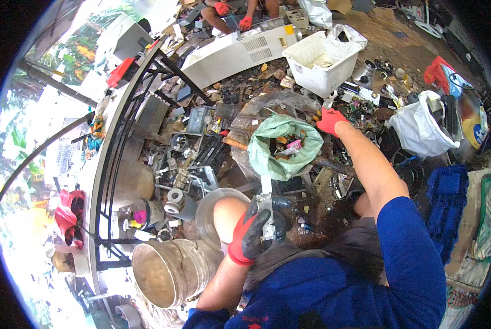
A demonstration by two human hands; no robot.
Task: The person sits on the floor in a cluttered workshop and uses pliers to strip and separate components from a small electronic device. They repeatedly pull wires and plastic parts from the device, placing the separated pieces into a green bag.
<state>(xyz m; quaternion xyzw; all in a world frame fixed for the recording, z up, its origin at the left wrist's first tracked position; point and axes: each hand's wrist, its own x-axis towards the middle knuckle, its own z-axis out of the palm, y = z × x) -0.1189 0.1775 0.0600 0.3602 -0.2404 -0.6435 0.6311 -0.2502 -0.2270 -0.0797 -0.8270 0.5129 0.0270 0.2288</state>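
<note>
Fingers (255,226) of the left hand (248,236) clench 1 metal strip (266,205) — right hand (329,119) grasps 1 green bag's (267,159) rim.

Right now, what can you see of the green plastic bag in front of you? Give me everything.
The green plastic bag is thin, crumpled, pale green film, standing open-mouthed on the scrap-strewn ground ahead of the knees. Its rim is rolled outward, and small mixed pieces, some orange and pink, show inside. The right hand, in a red glove, is at its upper right rim; contact is unclear. The left hand, in a red-and-black glove, holds a flat metal piece just below the bag.
</note>
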